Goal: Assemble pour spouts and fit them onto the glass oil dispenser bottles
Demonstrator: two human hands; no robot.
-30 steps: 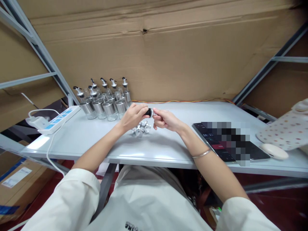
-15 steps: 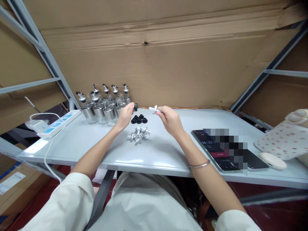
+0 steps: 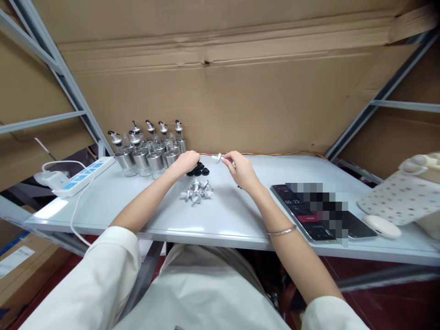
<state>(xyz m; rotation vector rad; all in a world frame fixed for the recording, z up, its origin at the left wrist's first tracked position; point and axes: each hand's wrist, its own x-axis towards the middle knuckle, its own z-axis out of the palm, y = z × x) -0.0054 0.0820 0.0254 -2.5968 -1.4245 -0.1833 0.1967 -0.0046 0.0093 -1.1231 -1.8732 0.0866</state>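
Observation:
My right hand (image 3: pixel 242 172) pinches a silver pourer spout (image 3: pixel 218 158) above the table, its pale narrow end pointing left. My left hand (image 3: pixel 188 162) is lowered at the cluster of black rubber stoppers (image 3: pixel 197 172), fingers curled down; whatever is between its fingertips is hidden. Just in front of both hands lies a small heap of silver pourer spouts (image 3: pixel 196 192). A small black piece (image 3: pixel 239 186) shows on the table beside my right hand, mostly hidden by it.
Several glass and steel bottles (image 3: pixel 156 161), some with pourers fitted, stand at the back left. Left of them lies a white power strip (image 3: pixel 85 176). On the right are a phone (image 3: pixel 304 213), a white oval case (image 3: pixel 382 226) and a dotted container (image 3: pixel 395 197). Cardboard (image 3: pixel 240 101) walls the back.
My left hand has come down to the right, onto the black stoppers; the black stopper at its fingertips no longer shows. My right hand still holds the spout, hardly moved. The small black piece now shows beside it.

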